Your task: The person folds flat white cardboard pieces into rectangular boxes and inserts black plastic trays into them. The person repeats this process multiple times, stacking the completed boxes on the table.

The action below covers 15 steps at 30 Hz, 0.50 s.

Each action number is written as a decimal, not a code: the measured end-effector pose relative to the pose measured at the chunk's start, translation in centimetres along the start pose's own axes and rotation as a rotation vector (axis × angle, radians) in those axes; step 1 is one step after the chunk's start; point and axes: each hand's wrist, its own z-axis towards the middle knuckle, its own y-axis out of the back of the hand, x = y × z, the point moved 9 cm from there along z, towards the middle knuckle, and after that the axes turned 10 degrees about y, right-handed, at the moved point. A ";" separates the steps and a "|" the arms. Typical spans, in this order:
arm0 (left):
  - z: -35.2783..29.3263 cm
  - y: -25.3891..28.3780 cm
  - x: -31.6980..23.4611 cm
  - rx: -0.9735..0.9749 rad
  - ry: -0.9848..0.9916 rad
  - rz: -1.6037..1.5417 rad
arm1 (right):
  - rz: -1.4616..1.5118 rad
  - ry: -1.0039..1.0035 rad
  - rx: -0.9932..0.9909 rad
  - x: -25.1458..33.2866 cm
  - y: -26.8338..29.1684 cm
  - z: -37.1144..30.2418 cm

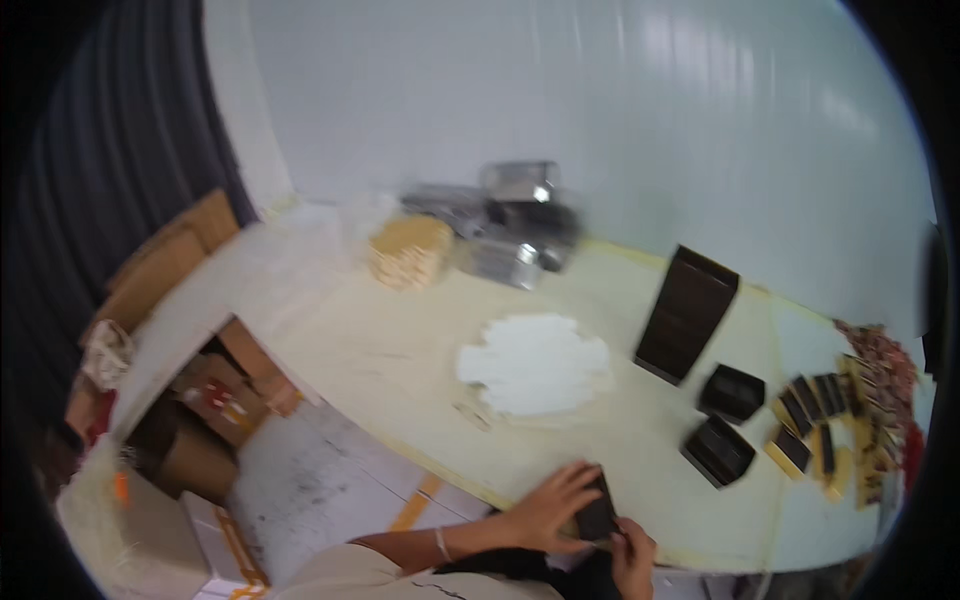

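At the table's near edge, a small dark box [597, 508] is between my two hands. My left hand [547, 510] lies against its left side, fingers reaching over the far end and the thumb near the close end. My right hand [634, 558] pinches its near right corner. Past the hands lie two black open trays [732, 393], one just nearer than the other, and a tall stack of dark brown trays [686, 315] stands behind them. Several gold-and-black small boxes [788, 455] sit to the right. Blur hides the held box's details.
White scalloped sheets [535, 365] lie mid-table. Behind them are a tan stack [410, 250] and clear plastic packages [505, 262] near the pale wall [600, 120]. Reddish shredded material [880, 355] is piled far right. Cardboard boxes [215, 400] sit below, left, by a dark curtain [130, 130].
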 end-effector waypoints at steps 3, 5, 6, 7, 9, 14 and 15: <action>0.6 0.5 -0.2 0.083 0.089 0.081 | 0.091 -0.149 0.060 0.0 0.0 0.7; -0.1 1.1 0.2 0.140 0.166 0.069 | 0.069 -0.120 0.113 1.4 0.0 2.6; -0.2 1.1 0.5 0.154 0.202 0.047 | 0.077 -0.093 0.122 2.3 -0.3 3.2; 0.0 0.8 0.6 0.161 0.169 0.067 | 0.037 -0.045 0.197 2.3 -0.4 3.1; 0.8 0.5 0.2 0.230 0.104 0.100 | 0.038 -0.004 0.335 2.2 -0.3 3.2; 2.0 -0.5 0.2 0.313 -0.039 0.131 | 0.026 0.202 0.686 2.2 -0.9 5.1; 2.1 -0.6 0.3 0.310 -0.059 0.124 | 0.011 0.220 0.737 2.0 -1.3 5.3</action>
